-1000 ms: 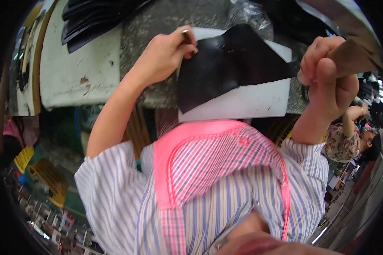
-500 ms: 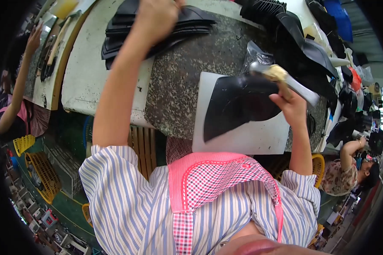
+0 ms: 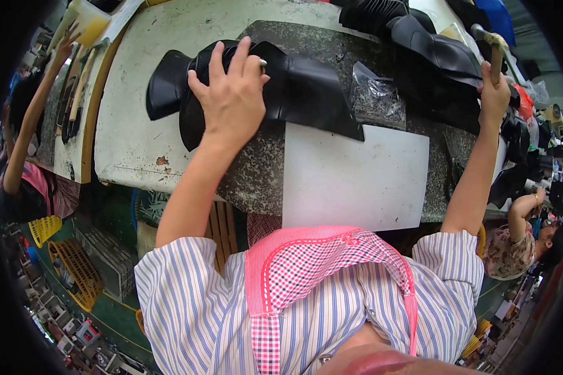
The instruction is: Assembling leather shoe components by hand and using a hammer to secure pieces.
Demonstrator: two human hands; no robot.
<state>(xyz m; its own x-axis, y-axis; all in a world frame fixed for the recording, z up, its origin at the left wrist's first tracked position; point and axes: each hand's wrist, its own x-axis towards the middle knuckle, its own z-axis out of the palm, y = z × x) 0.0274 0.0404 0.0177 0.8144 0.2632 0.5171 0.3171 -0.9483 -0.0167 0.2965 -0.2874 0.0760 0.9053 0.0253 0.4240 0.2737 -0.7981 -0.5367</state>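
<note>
My left hand (image 3: 228,103) lies on a loose pile of black leather-like pieces (image 3: 200,94). Three fingers are spread over them; the bent index finger and thumb close on a black leather piece (image 3: 313,87), which reaches right across the mottled slab to the white board. A small shiny metal bit (image 3: 263,62) shows by the index finger, too small to name. Up at the far right, my right hand (image 3: 495,94) grips a hammer (image 3: 497,53) by its wooden handle, head upward.
A bare white board (image 3: 356,181) lies on the dark mottled slab (image 3: 256,175). Behind it sits a clear bag of small bits (image 3: 375,94). More black pieces (image 3: 431,50) are heaped at the far right. People work at both sides; yellow baskets (image 3: 75,275) stand on the floor at left.
The black piece on the white board has gone from there. My left hand has come nearer, with black pieces shifted toward me and rightward. My right hand has carried the hammer up and right.
</note>
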